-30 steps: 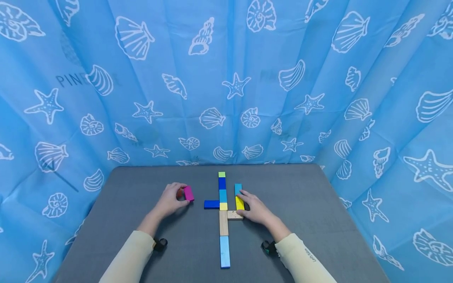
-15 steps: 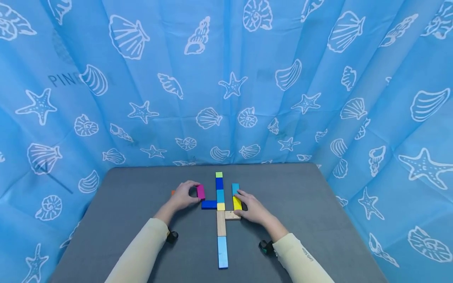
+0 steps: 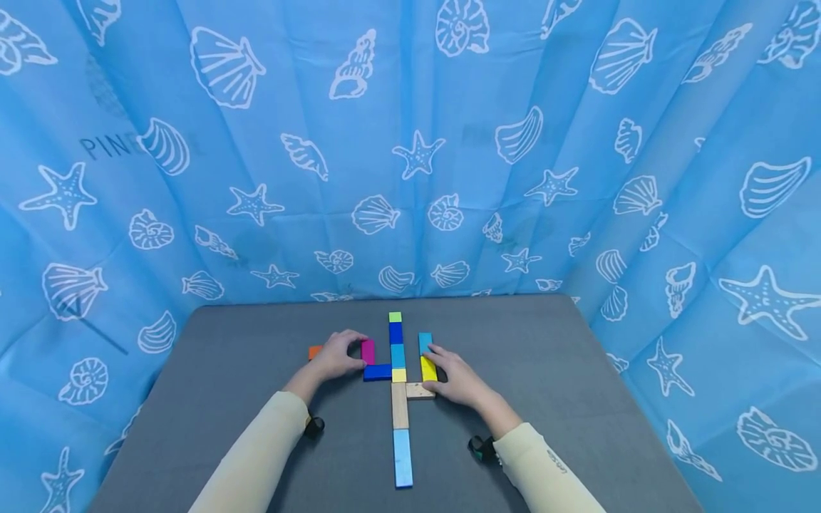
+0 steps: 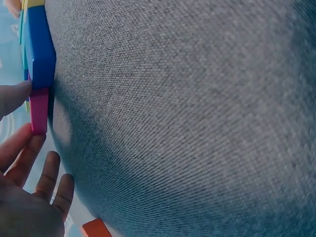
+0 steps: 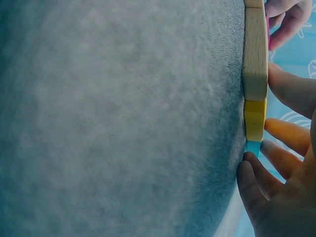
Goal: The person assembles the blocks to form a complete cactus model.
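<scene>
My left hand [image 3: 335, 354] pinches a magenta block [image 3: 368, 352] between thumb and fingertips. The magenta block stands end-on against the left part of a dark blue block [image 3: 377, 372], as the left wrist view also shows. My right hand [image 3: 460, 377] rests its fingertips on the right-hand blocks. In the right wrist view, its thumb lies at a pale wooden block [image 5: 255, 54] and its index finger touches a yellow block [image 5: 254, 121]. Its other fingers lie near a light blue block [image 5: 253, 147], which extends from the yellow block's far end.
A line of blocks runs down the middle, from a small green block [image 3: 395, 317] to a long light blue block [image 3: 403, 457]. An orange block [image 4: 97, 228] lies beyond the left hand. A blue shell-patterned curtain [image 3: 417, 214] hangs behind the grey table [image 3: 513, 335].
My left hand has carried the magenta block rightward up to the dark blue block, uncovering part of the orange block. My right hand has stayed at its blocks. The view has shifted slightly.
</scene>
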A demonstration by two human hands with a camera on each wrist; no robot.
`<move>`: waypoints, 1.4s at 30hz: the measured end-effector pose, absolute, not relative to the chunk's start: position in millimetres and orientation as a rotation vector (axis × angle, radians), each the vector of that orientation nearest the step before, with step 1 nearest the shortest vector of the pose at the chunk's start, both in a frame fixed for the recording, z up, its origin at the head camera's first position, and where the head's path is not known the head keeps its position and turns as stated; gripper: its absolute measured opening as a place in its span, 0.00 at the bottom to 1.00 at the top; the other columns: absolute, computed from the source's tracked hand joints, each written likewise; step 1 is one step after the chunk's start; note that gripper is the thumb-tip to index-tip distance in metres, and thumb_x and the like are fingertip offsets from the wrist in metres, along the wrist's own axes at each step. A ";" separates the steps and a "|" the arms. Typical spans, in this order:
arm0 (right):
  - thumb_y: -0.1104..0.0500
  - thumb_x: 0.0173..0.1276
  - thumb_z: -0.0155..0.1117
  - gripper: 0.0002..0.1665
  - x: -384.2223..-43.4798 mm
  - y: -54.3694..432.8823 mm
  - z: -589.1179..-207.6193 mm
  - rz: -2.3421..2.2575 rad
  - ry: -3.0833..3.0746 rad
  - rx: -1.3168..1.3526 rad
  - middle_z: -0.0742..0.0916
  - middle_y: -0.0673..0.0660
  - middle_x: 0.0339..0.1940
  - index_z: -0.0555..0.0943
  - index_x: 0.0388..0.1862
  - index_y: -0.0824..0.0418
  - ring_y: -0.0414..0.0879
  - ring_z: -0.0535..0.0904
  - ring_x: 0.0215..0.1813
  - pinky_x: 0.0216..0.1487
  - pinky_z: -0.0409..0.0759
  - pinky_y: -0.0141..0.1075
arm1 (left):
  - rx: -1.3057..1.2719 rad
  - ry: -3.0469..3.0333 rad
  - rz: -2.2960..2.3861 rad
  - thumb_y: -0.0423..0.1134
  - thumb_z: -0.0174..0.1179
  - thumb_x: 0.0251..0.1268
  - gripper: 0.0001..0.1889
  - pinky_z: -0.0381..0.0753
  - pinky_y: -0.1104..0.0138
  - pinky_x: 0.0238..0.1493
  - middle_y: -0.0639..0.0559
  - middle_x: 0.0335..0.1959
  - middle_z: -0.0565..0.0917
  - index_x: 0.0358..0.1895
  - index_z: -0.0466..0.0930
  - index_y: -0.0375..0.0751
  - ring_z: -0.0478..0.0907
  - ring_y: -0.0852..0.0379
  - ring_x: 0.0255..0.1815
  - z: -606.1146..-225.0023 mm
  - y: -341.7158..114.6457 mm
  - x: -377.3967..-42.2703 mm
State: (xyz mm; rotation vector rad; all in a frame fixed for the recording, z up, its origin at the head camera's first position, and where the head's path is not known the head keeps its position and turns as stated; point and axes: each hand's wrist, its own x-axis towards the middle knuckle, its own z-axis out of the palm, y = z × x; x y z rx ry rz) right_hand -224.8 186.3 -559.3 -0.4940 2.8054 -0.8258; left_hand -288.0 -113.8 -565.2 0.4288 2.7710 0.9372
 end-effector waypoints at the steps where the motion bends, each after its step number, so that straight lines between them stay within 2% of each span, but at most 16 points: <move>1: 0.49 0.71 0.68 0.38 -224.4 186.3 -559.4 -0.828 2.804 -0.494 0.66 0.58 0.80 0.69 0.76 0.56 0.62 0.60 0.79 0.73 0.64 0.61 | 0.428 2.769 0.934 0.42 0.72 0.61 0.29 0.75 0.48 0.65 0.45 0.66 0.77 0.66 0.77 0.45 0.71 0.44 0.64 -565.2 -113.6 -287.4; 10: 0.50 0.71 0.68 0.38 -223.8 186.1 -558.6 -0.844 2.803 -0.505 0.66 0.58 0.80 0.69 0.76 0.57 0.63 0.60 0.79 0.73 0.63 0.62 | 0.426 2.756 0.963 0.44 0.69 0.65 0.29 0.72 0.46 0.67 0.45 0.69 0.75 0.69 0.75 0.47 0.70 0.43 0.68 -565.8 -116.1 -282.6; 14: 0.49 0.71 0.68 0.38 -224.3 185.8 -559.9 -0.836 2.800 -0.498 0.66 0.58 0.81 0.69 0.76 0.56 0.63 0.60 0.79 0.73 0.63 0.62 | 0.464 2.766 1.059 0.41 0.69 0.65 0.27 0.74 0.45 0.65 0.46 0.67 0.76 0.68 0.76 0.47 0.73 0.45 0.65 -565.8 -122.7 -277.6; 22: 0.48 0.71 0.68 0.39 -227.2 186.4 -558.2 -0.825 2.796 -0.500 0.65 0.56 0.81 0.68 0.77 0.55 0.62 0.59 0.80 0.74 0.63 0.62 | 0.570 2.831 1.317 0.35 0.68 0.65 0.25 0.71 0.41 0.65 0.45 0.64 0.79 0.65 0.79 0.43 0.74 0.42 0.66 -564.8 -149.0 -265.8; 25: 0.48 0.71 0.68 0.39 -227.1 186.7 -558.6 -0.819 2.796 -0.497 0.65 0.56 0.81 0.68 0.77 0.55 0.62 0.59 0.80 0.74 0.63 0.62 | 0.509 2.899 1.334 0.35 0.68 0.64 0.24 0.71 0.40 0.64 0.43 0.63 0.79 0.64 0.80 0.41 0.73 0.40 0.64 -564.5 -161.1 -262.9; 29: 0.49 0.71 0.67 0.39 -225.6 186.5 -559.2 -0.817 2.792 -0.491 0.65 0.57 0.81 0.68 0.77 0.55 0.62 0.59 0.80 0.74 0.63 0.61 | 0.281 2.991 1.278 0.34 0.67 0.64 0.22 0.70 0.39 0.64 0.38 0.62 0.77 0.62 0.80 0.38 0.71 0.36 0.65 -565.9 -177.9 -262.7; 33: 0.49 0.71 0.68 0.39 -223.9 185.6 -558.3 -0.814 2.791 -0.501 0.66 0.58 0.81 0.68 0.77 0.56 0.63 0.60 0.79 0.73 0.63 0.62 | 0.121 2.956 1.211 0.33 0.65 0.64 0.26 0.68 0.38 0.66 0.32 0.66 0.73 0.66 0.76 0.35 0.68 0.32 0.68 -569.4 -191.4 -264.2; 37: 0.49 0.71 0.68 0.39 -223.8 185.1 -557.7 -0.814 2.789 -0.510 0.66 0.59 0.80 0.68 0.77 0.57 0.64 0.60 0.79 0.72 0.64 0.63 | 0.077 2.895 1.149 0.32 0.66 0.63 0.29 0.66 0.38 0.68 0.32 0.69 0.71 0.68 0.73 0.35 0.65 0.31 0.71 -573.6 -197.2 -264.2; 42: 0.49 0.71 0.67 0.38 -223.7 185.1 -556.3 -0.827 2.788 -0.483 0.65 0.57 0.81 0.68 0.77 0.56 0.62 0.60 0.79 0.73 0.63 0.62 | 0.086 2.879 1.105 0.29 0.66 0.63 0.28 0.67 0.40 0.68 0.32 0.67 0.73 0.67 0.74 0.33 0.68 0.33 0.68 -574.3 -195.7 -262.9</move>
